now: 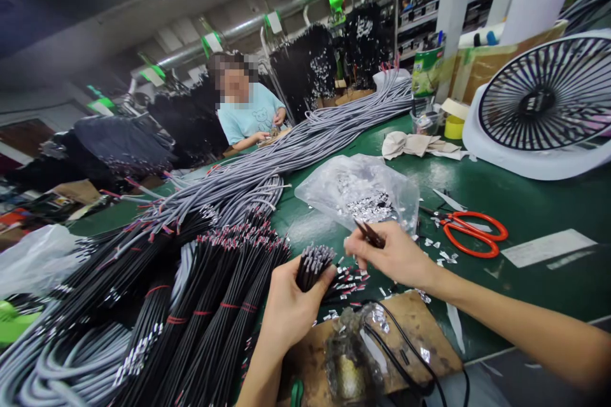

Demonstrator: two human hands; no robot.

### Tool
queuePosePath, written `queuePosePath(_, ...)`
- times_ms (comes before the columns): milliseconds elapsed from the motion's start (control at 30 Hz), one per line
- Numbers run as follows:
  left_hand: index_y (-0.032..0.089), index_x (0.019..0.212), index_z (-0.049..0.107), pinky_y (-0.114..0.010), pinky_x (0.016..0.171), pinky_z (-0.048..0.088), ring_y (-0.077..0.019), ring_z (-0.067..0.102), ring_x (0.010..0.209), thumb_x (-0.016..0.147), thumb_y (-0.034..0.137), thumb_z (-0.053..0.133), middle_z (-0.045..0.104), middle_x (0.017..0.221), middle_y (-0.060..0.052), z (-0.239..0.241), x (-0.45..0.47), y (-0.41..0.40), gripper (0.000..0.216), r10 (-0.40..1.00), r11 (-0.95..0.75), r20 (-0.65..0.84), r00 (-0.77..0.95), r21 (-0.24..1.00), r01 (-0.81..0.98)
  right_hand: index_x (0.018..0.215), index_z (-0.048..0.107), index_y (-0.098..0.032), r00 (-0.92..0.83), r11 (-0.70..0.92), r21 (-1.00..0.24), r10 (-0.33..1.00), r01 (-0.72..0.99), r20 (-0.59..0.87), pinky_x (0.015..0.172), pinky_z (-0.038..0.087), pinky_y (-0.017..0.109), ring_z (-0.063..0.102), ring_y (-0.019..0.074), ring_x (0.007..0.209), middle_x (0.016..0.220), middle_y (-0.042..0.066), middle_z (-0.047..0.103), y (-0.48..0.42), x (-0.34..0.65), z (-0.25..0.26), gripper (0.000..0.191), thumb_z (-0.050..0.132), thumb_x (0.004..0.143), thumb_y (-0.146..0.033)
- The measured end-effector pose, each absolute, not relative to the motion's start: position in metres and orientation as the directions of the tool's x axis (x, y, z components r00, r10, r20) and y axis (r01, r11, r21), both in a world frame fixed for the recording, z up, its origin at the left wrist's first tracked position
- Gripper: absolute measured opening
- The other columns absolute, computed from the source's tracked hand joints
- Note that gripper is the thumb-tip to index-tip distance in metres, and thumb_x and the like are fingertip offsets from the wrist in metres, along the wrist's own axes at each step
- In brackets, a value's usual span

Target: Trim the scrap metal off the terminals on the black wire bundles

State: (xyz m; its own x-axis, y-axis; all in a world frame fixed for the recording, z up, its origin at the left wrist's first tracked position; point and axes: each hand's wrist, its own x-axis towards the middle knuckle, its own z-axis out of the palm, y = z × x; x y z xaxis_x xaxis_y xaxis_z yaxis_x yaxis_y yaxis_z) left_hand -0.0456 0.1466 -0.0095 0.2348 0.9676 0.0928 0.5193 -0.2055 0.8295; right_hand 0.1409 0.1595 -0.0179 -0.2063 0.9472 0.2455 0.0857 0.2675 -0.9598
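Note:
My left hand (291, 302) is wrapped round a bundle of thin black cables (312, 267), whose pale cut ends point up. Just to its right, my right hand (391, 254) pinches dark, pointed tweezers (370, 233). The tweezers' tips stand apart from the bundle. Small silvery and red-tipped scraps (351, 283) lie on the green table between and below the hands. Behind my right hand sits an open clear plastic bag (329, 184) with many small silvery pieces (375, 206) in it.
Tied black cable bundles (224, 311) and long grey cables (305, 140) cover the left and far side. Red-handled scissors (472, 234) and a fan (539, 102) are at right. A stained board (429, 337) lies in front. Across the table sits a person (251, 111).

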Motion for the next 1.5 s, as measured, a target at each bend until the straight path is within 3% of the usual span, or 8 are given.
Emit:
queuePosePath(200, 0.014, 0.060, 0.049, -0.020, 0.050, 0.032, -0.0101, 0.038, 0.056, 0.076, 0.035, 0.059, 0.043, 0.058, 0.003, -0.009, -0.047, 0.147, 0.029, 0.974, -0.222, 0.167, 0.150, 0.825, 0.520, 0.062, 0.063, -0.014, -0.309, 0.280, -0.957, 0.919, 0.070, 0.246, 0.045, 0.036, 0.021, 0.046, 0.0079, 0.046, 0.053, -0.001, 0.058, 0.155, 0.136, -0.016, 0.025, 0.062, 0.075, -0.036)
queuePosePath(333, 0.015, 0.058, 0.046, -0.019, 0.048, 0.030, -0.0090, 0.037, 0.054, 0.075, 0.035, 0.060, 0.041, 0.056, 0.004, -0.007, -0.046, 0.146, 0.030, 0.971, -0.240, 0.186, 0.154, 0.810, 0.535, 0.074, 0.069, -0.016, -0.047, 0.393, -0.797, 0.906, 0.458, 0.420, 0.055, 0.046, 0.026, 0.060, 0.0146, 0.060, 0.071, 0.005, 0.069, 0.162, 0.150, -0.014, 0.016, 0.054, 0.078, -0.015)
queuePosePath(467, 0.014, 0.064, 0.054, -0.020, 0.051, 0.035, -0.0108, 0.044, 0.057, 0.076, 0.031, 0.059, 0.049, 0.060, 0.002, -0.005, -0.046, 0.148, 0.021, 0.963, -0.257, 0.161, 0.218, 0.794, 0.551, 0.102, 0.067, -0.017, 0.052, 0.384, -0.592, 0.809, 0.709, 0.586, 0.076, 0.046, 0.034, 0.061, 0.0222, 0.090, 0.104, 0.008, 0.067, 0.170, 0.164, -0.017, 0.041, 0.051, 0.069, 0.000)
queuePosePath(567, 0.013, 0.069, 0.059, -0.022, 0.054, 0.038, -0.0129, 0.048, 0.059, 0.074, 0.028, 0.059, 0.053, 0.062, 0.001, -0.006, -0.047, 0.150, 0.016, 0.963, -0.240, 0.113, 0.246, 0.780, 0.578, 0.084, 0.071, -0.015, -0.063, 0.404, -0.700, 0.886, 0.589, 0.459, 0.063, 0.046, 0.029, 0.061, 0.0179, 0.071, 0.079, 0.006, 0.068, 0.170, 0.158, -0.023, 0.016, 0.057, 0.076, -0.015)
queuePosePath(667, 0.013, 0.071, 0.060, -0.023, 0.054, 0.039, -0.0142, 0.050, 0.059, 0.074, 0.030, 0.059, 0.056, 0.063, 0.000, -0.008, -0.047, 0.152, 0.018, 0.965, -0.239, 0.121, 0.234, 0.774, 0.587, 0.063, 0.066, -0.014, -0.243, 0.381, -0.836, 0.921, 0.396, 0.305, 0.047, 0.036, 0.023, 0.048, 0.0108, 0.051, 0.053, 0.000, 0.056, 0.163, 0.144, -0.024, 0.028, 0.055, 0.080, -0.032)
queuePosePath(1133, 0.017, 0.072, 0.052, -0.020, 0.050, 0.035, -0.0095, 0.046, 0.049, 0.078, 0.021, 0.057, 0.051, 0.057, 0.004, -0.011, -0.034, 0.135, 0.008, 0.815, -0.518, 0.548, 0.189, 0.544, 0.660, 0.063, 0.061, -0.012, -0.553, 0.209, -0.976, 0.806, -0.065, 0.210, 0.039, 0.027, 0.019, 0.034, 0.0048, 0.042, 0.051, -0.003, 0.047, 0.144, 0.138, -0.018, 0.032, 0.056, 0.080, -0.039)
queuePosePath(1300, 0.016, 0.057, 0.051, -0.021, 0.046, 0.036, -0.0097, 0.047, 0.045, 0.080, 0.028, 0.055, 0.050, 0.050, 0.003, -0.012, -0.036, 0.134, 0.026, 0.863, -0.443, 0.491, 0.121, 0.617, 0.650, 0.094, 0.064, -0.016, -0.184, 0.327, -0.938, 0.935, 0.115, 0.304, 0.045, 0.036, 0.021, 0.045, 0.0084, 0.049, 0.062, -0.001, 0.055, 0.149, 0.139, -0.015, 0.029, 0.055, 0.081, -0.041)
queuePosePath(1500, 0.015, 0.060, 0.060, -0.021, 0.047, 0.042, -0.0115, 0.054, 0.045, 0.079, 0.030, 0.057, 0.060, 0.051, 0.001, -0.005, -0.036, 0.131, 0.024, 0.830, -0.446, 0.556, 0.050, 0.608, 0.657, 0.105, 0.063, -0.021, -0.222, 0.561, -0.765, 0.828, 0.316, 0.515, 0.075, 0.045, 0.030, 0.058, 0.0159, 0.084, 0.093, 0.005, 0.065, 0.144, 0.138, -0.013, 0.024, 0.051, 0.087, -0.030)
